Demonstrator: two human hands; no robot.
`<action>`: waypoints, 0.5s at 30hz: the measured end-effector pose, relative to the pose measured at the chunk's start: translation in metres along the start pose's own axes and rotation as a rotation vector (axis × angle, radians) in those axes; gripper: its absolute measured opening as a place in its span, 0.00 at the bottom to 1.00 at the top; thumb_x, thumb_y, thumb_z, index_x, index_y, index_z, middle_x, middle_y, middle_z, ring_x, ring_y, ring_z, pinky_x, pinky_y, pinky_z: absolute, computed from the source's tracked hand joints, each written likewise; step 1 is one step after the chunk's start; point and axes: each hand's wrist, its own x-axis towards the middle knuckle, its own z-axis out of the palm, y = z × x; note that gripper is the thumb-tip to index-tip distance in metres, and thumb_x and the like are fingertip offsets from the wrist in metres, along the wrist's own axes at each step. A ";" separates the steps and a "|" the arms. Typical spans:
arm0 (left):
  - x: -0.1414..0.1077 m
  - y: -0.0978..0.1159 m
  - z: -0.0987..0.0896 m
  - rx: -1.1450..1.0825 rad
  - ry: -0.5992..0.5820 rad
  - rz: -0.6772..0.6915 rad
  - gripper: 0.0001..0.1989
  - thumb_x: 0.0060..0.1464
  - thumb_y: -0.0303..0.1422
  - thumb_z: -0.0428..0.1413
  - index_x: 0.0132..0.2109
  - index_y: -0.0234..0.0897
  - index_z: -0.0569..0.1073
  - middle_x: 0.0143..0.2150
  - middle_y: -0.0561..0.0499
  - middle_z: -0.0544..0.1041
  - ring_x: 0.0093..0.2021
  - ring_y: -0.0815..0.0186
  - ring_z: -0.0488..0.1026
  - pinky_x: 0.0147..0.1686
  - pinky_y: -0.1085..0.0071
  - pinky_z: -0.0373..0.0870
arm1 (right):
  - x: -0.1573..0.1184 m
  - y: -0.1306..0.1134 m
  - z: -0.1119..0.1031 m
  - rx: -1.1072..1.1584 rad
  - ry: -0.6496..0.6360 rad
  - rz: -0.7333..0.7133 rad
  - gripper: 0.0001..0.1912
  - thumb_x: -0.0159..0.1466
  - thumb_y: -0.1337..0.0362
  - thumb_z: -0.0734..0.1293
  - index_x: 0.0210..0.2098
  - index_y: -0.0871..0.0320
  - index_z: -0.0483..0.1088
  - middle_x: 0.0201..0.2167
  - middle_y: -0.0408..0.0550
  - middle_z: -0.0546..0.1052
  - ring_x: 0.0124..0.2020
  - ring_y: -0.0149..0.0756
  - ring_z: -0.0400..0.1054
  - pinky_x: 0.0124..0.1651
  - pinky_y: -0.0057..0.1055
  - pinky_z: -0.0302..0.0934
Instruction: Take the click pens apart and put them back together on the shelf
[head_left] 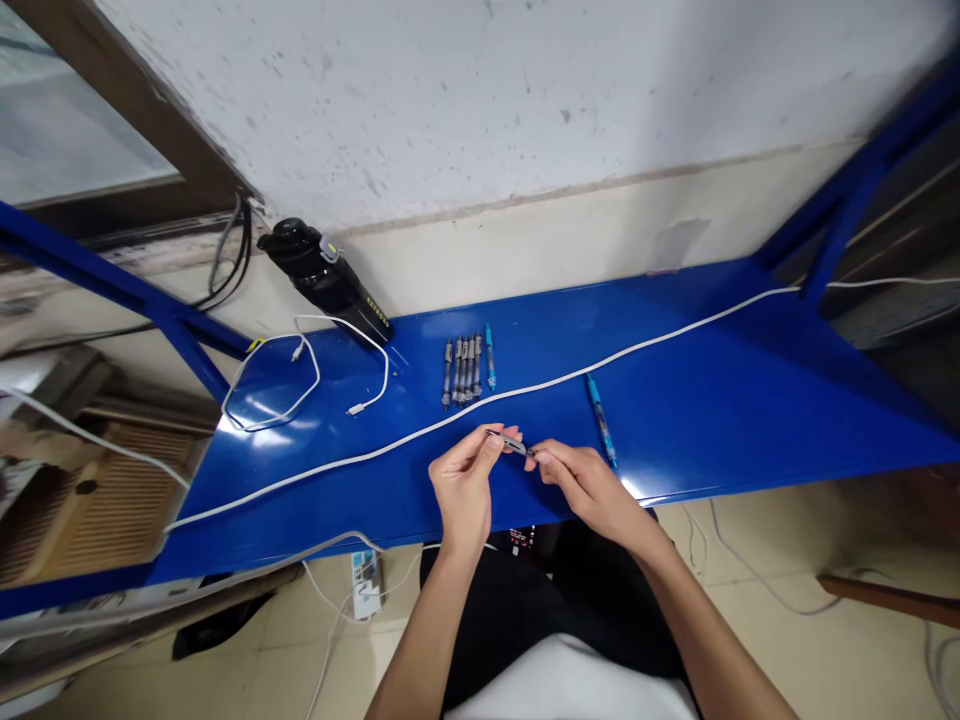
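the left hand (463,490) is closed to a narrow pinch on a gray pen (514,444), with the thumb and fingers around one end of the barrel. the right hand (589,485) is also closed narrow, its fingertips gripping the opposite end of the same pen. this two-point hold probably steadies the barrel on one side while leaving the other end free to be worked with fine control. the pen is held in the air above the near part of the blue tabletop (712,400), in front of the body, likely so that both ends remain within easy reach and sight. which end is the tip cannot be told.

five gray pens (465,366) lie side by side on the far side of the white cable (352,460), their lengths roughly parallel; the leftmost is set slightly apart. a blue pen (490,358) lies just beside the right of this row, at a similar angle. the parallel placement suggests an arrangement for easy counting and pickup. a second blue pen (601,422) lies separately on the near side of the cable, close to the right hand; its upper end is near the cable, and contact cannot be confirmed.

a black bottle (330,285) stands near the wall (480,250), left of the row, where it leaves the near working area unobstructed. a charging cord (355,409) lies in loose loops beside it
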 end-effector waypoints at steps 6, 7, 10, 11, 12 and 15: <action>-0.002 0.000 0.000 0.030 0.039 0.007 0.15 0.57 0.41 0.74 0.45 0.35 0.88 0.41 0.43 0.90 0.45 0.49 0.89 0.50 0.58 0.85 | -0.002 0.003 0.005 -0.032 0.039 -0.011 0.17 0.83 0.56 0.57 0.46 0.54 0.74 0.34 0.45 0.77 0.34 0.37 0.73 0.43 0.30 0.65; -0.002 0.000 0.000 0.025 0.044 0.009 0.15 0.56 0.41 0.75 0.45 0.35 0.88 0.41 0.43 0.90 0.45 0.49 0.89 0.50 0.57 0.86 | -0.002 0.003 0.006 -0.045 0.046 -0.018 0.17 0.83 0.56 0.56 0.47 0.54 0.74 0.34 0.45 0.78 0.35 0.37 0.73 0.44 0.30 0.65; -0.003 -0.001 0.001 0.015 0.057 0.022 0.15 0.56 0.40 0.75 0.45 0.35 0.89 0.40 0.44 0.90 0.44 0.50 0.89 0.50 0.57 0.86 | -0.003 0.003 0.008 -0.097 0.060 -0.049 0.17 0.83 0.57 0.56 0.47 0.54 0.74 0.36 0.47 0.79 0.36 0.38 0.75 0.44 0.30 0.65; -0.003 -0.001 0.001 0.017 0.061 0.029 0.15 0.55 0.40 0.75 0.45 0.35 0.89 0.40 0.44 0.90 0.44 0.50 0.89 0.50 0.57 0.86 | -0.004 0.002 0.009 -0.118 0.069 -0.064 0.16 0.83 0.58 0.56 0.48 0.54 0.74 0.37 0.47 0.80 0.36 0.38 0.75 0.44 0.30 0.65; -0.003 -0.001 0.001 0.020 0.064 0.035 0.15 0.55 0.40 0.75 0.45 0.35 0.89 0.40 0.44 0.90 0.43 0.50 0.89 0.50 0.57 0.86 | -0.004 0.002 0.009 -0.138 0.079 -0.079 0.16 0.83 0.58 0.57 0.48 0.54 0.74 0.37 0.48 0.80 0.36 0.38 0.75 0.43 0.31 0.65; -0.004 -0.002 0.000 0.031 0.071 0.049 0.16 0.56 0.41 0.75 0.45 0.34 0.89 0.40 0.44 0.90 0.42 0.50 0.89 0.49 0.56 0.87 | -0.003 0.002 0.011 -0.193 0.121 -0.128 0.13 0.83 0.60 0.58 0.50 0.54 0.74 0.39 0.48 0.81 0.37 0.38 0.76 0.42 0.31 0.65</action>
